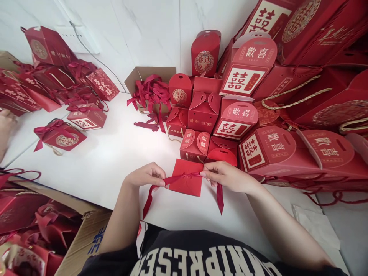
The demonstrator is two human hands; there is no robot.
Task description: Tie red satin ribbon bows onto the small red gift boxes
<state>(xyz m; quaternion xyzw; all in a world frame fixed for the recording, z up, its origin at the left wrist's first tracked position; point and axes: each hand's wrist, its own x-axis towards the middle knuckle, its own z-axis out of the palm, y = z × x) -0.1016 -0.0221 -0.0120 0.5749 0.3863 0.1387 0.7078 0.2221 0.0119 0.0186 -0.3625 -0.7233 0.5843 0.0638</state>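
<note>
In front of me a plain red gift box [184,188] stands on the white table [115,168]. A dark red ribbon [178,177] runs across its top and looks crossed or knotted near the middle. My left hand [148,176] pinches the ribbon at the box's left side, and a loose tail hangs below it. At the right side my right hand [222,174] pinches the ribbon's other end, whose tail drops towards the table. The box's lower sides are hidden from this angle.
Red gift boxes [204,109] are stacked just behind and to the right. A cardboard box [140,73] holds tangled ribbons. Ribboned boxes [64,140] sit to the left, near another person's arm [5,130]. A carton [77,253] of finished-looking boxes stands at lower left.
</note>
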